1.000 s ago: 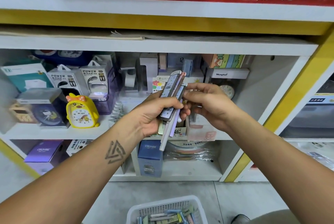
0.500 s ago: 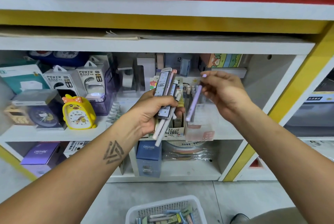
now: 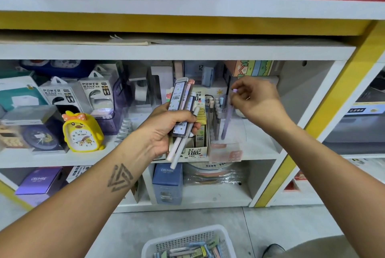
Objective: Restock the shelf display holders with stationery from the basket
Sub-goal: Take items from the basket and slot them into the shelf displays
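in the clear holder — purple pen, right hand pinching

Purple pencil near upright in clear holder on shelf, top pinched. Lead-refill cases and white pens bunched, tilted. White basket on floor, part-filled with stationery.

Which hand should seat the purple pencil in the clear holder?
Right. The right hand already pinches the purple pencil by its top, tip down in the clear holder. The left hand grips a bundle of lead cases and pens.
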Demonstrator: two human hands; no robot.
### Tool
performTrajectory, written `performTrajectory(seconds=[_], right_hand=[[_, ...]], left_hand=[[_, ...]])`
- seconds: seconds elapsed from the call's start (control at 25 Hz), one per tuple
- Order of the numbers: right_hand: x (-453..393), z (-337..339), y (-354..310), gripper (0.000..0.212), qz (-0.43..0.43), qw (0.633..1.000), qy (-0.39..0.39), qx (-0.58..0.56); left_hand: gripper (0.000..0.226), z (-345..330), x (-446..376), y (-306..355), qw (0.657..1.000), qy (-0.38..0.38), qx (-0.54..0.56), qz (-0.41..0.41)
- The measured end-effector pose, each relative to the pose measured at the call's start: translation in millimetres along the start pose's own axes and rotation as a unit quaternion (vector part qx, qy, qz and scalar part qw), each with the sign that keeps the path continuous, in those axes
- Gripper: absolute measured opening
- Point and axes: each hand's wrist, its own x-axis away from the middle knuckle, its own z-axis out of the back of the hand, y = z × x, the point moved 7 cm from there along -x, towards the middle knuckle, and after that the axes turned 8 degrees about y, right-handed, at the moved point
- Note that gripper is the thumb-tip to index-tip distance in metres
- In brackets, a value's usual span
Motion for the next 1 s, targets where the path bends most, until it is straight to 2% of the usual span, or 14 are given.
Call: performTrajectory(seconds=[0.16, 0.64, 0.76, 0.92, 1.0], right_hand=[[-3.3, -1.1, 21.4, 0.007, 0.011, 0.995, -0.001, 0.1], [-5.2, -27.8, 39.7, 0.008, 0.027, 0.991, -0.065, 0.117], [-5.4, -34.4, 37.7, 0.017, 0.064, 0.985, -0.07, 0.142], [3.2, -50.0, 37.5, 0.045, 0.074, 0.951, -0.144, 0.263], [3.5, -49.2, 27.2, 0.044, 0.051, 0.964, -0.133, 0.225]], left_hand=[[0.024, -3.0, -1.8, -3.8, 1.0, -0.003, -0.018, -0.003], [0.02, -10.9, -15.1, -13.6, 0.999, -0.009, -0.03, 0.0], [0.019, -9.8, -14.7, -13.4, 0.999, -0.013, -0.038, 0.0], [0.02, -11.0, -10.6, -10.8, 0.999, -0.035, -0.028, -0.004], [0.02, -11.9, -9.9, -9.4, 0.999, -0.039, -0.024, -0.005]])
